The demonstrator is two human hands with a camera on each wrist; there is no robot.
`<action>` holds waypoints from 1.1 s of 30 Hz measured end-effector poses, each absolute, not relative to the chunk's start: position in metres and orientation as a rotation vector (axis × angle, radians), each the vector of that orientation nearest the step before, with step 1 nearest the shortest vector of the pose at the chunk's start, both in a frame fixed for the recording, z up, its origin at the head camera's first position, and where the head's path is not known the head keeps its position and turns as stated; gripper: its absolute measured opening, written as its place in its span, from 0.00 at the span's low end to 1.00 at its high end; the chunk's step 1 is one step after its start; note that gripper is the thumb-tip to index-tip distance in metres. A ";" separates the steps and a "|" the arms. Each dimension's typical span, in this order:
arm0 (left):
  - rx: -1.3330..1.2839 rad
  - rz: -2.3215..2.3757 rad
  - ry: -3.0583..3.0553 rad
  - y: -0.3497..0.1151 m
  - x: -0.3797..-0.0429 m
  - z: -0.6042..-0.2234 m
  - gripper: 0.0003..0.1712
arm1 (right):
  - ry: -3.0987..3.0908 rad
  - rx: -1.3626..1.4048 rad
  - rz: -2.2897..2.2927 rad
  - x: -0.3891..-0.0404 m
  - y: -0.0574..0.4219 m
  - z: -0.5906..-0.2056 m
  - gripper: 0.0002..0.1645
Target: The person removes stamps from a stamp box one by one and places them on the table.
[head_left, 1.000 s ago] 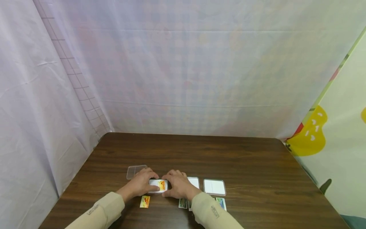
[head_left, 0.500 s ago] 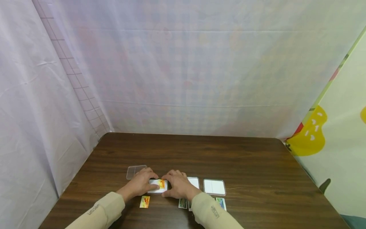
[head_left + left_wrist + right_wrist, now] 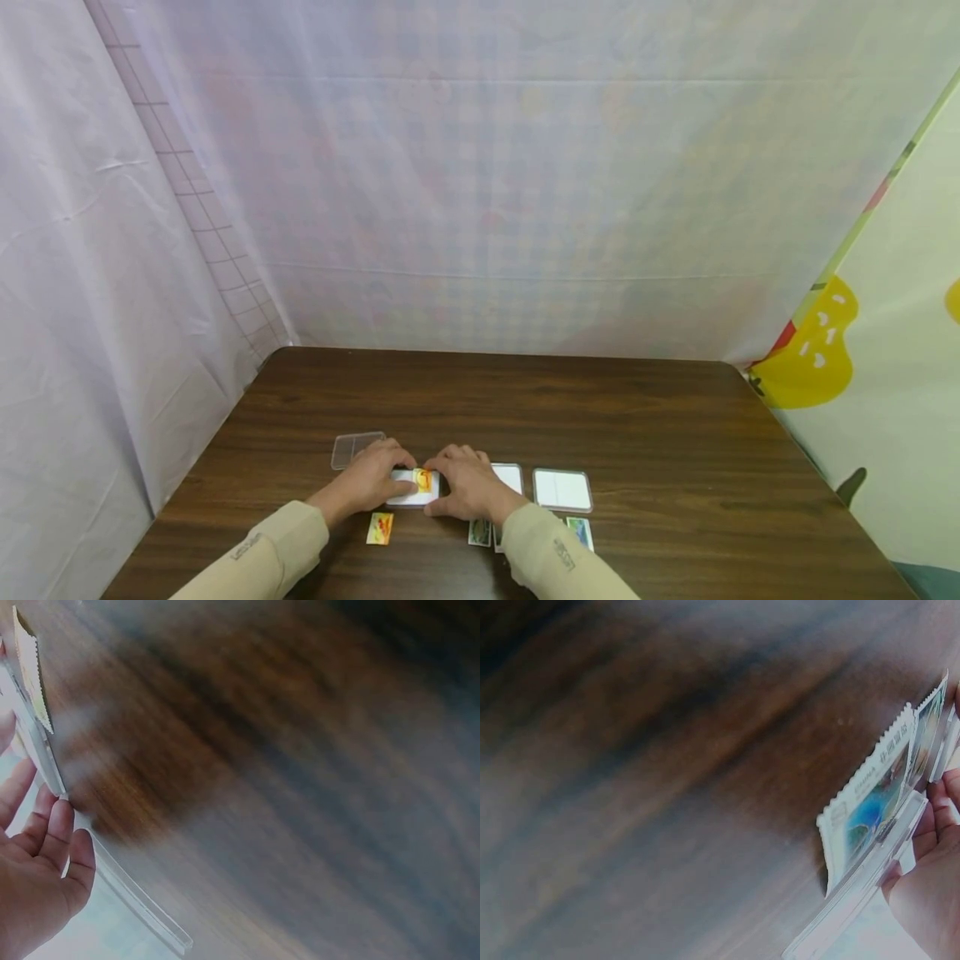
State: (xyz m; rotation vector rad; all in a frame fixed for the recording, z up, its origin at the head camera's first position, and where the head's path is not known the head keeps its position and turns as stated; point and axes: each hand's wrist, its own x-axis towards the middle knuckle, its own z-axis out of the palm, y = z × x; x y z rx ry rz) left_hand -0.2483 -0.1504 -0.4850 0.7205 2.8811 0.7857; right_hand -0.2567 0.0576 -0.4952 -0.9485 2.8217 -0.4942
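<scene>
A small clear case with a white insert (image 3: 427, 500) lies on the table between my hands. On the insert, toward its far right, rests a yellow-orange stamp (image 3: 423, 479). My left hand (image 3: 366, 482) grips the case's left side, its thumb lying over the insert beside the stamp and its fingers at the far edge. Thumb and forefinger of my right hand (image 3: 468, 487) hold the right-hand corners. In the left wrist view the left fingers (image 3: 60, 825) bend at the case edge. Another orange stamp (image 3: 380, 529) lies just in front of the case.
A clear lid (image 3: 348, 450) lies behind my left hand. Two more white-lined cases, one (image 3: 508, 477) partly behind my right hand and one (image 3: 562, 490) farther right, have stamps in front, including a green one (image 3: 480, 532) and a blue-green one (image 3: 580, 532). Curtains hang beyond the brown table (image 3: 480, 400).
The yellow-orange stamp has shifted slightly away from me on the insert and sits straighter, with the left thumb moving a little. The right hand and the case look unmoved.
</scene>
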 end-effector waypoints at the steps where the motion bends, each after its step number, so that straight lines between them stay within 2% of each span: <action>1: 0.727 0.789 2.880 -0.150 -0.249 -0.485 0.14 | 2.821 -0.948 -0.493 -0.257 0.058 -0.495 0.37; 23: 0.737 0.890 2.899 -0.151 -0.248 -0.485 0.13 | 2.824 -0.949 -0.496 -0.257 0.059 -0.496 0.38; 33: 0.750 0.952 2.891 -0.153 -0.249 -0.484 0.07 | 2.828 -0.940 -0.488 -0.257 0.059 -0.496 0.39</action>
